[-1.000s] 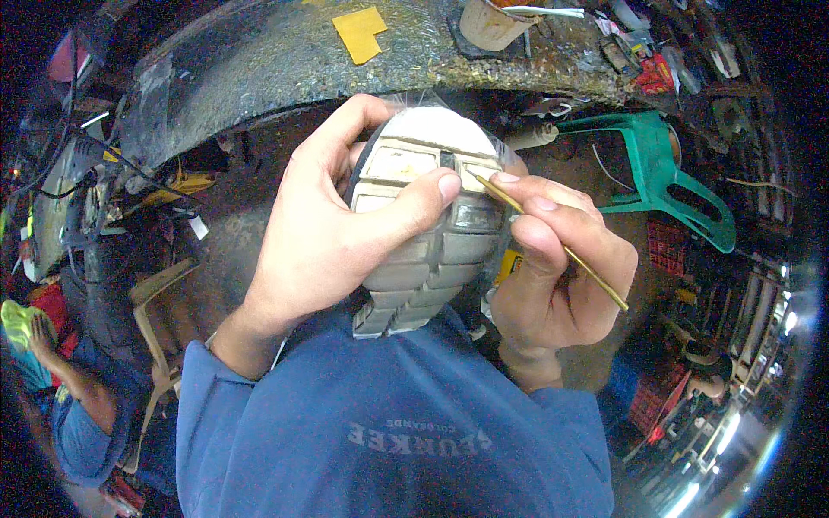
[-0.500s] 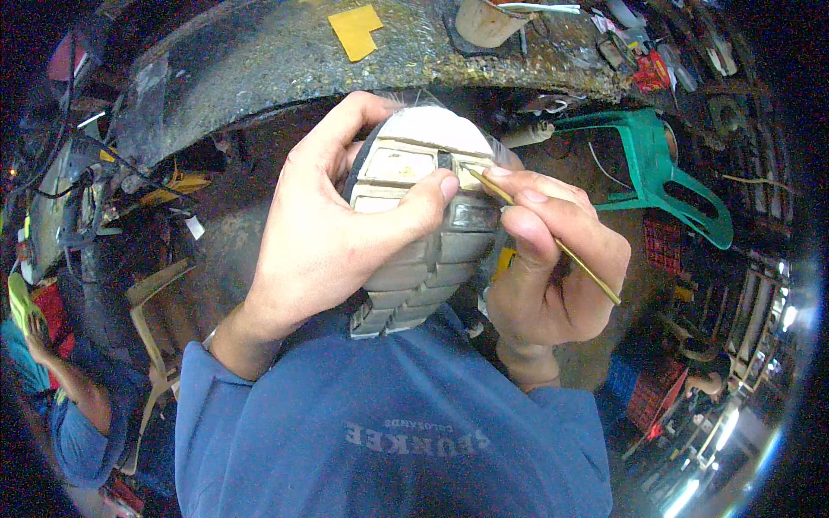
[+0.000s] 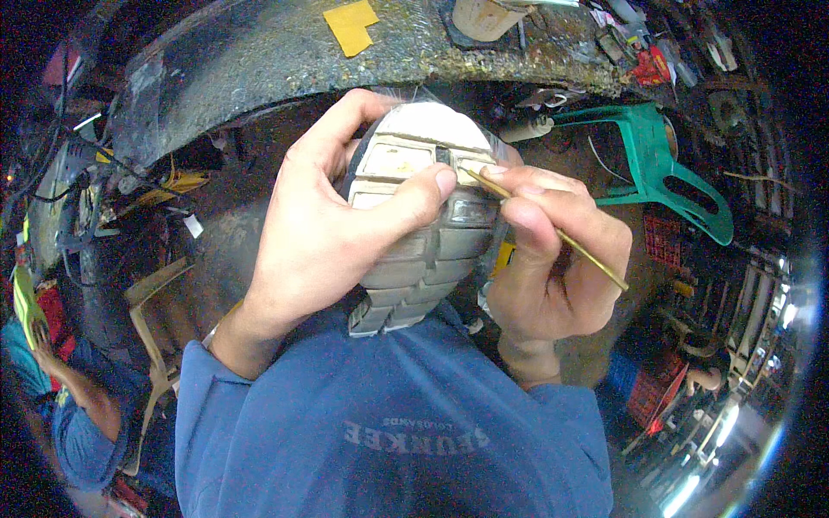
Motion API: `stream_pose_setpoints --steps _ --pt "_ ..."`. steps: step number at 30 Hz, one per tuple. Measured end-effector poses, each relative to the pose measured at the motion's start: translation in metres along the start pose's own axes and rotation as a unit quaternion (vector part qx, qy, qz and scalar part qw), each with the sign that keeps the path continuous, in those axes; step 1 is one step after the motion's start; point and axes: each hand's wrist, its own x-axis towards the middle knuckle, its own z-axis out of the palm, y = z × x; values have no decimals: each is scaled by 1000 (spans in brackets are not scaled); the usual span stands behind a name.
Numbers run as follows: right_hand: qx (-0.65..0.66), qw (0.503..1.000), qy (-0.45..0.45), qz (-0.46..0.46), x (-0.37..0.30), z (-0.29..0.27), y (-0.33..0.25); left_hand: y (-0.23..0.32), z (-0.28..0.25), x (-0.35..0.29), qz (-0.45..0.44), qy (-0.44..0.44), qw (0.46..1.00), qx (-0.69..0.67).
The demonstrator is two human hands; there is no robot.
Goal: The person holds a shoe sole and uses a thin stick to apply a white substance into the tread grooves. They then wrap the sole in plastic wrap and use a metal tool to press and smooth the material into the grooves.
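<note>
A shoe [image 3: 432, 246] is held up with its sole facing me. The sole has blocky grey tread, and its far end is whitish. My left hand [image 3: 315, 229] is closed around the shoe's left side, thumb pressed across the tread and fingers mostly hidden behind. My right hand [image 3: 557, 276] pinches a thin brass-coloured rod [image 3: 591, 256] like a pen. The rod's tip touches or nearly touches a pale tread block right of my left thumb. Whether the tip is a point or a small brush is too small to tell.
Beyond the shoe runs a worn workbench [image 3: 259, 78] with a yellow cut piece [image 3: 351, 28] and a tub [image 3: 485, 21]. A green plastic chair [image 3: 635, 164] stands at right, a beige chair [image 3: 155, 332] at left. Another person's arm [image 3: 91, 397] holds a yellow-green thing at far left.
The rod's rear end has swung slightly right and up, its tip staying at the same tread block. My left hand's grip looks the same. The view has shifted a little.
</note>
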Motion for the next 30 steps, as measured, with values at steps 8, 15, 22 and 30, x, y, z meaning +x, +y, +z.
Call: stream_pose_setpoints --steps 8,15,22,30 --pt "15 1000 3 2 0 0 2 -2 2 1 3 9 1000 0" --pt "26 1000 -9 2 1 0 4 -2 -1 4 -9 0 1000 -8" --pt "30 1000 0 8 0 3 5 -3 -1 7 -15 -1 1000 6" --pt "29 1000 -3 10 -1 1 7 -6 -1 8 -10 -6 1000 4"
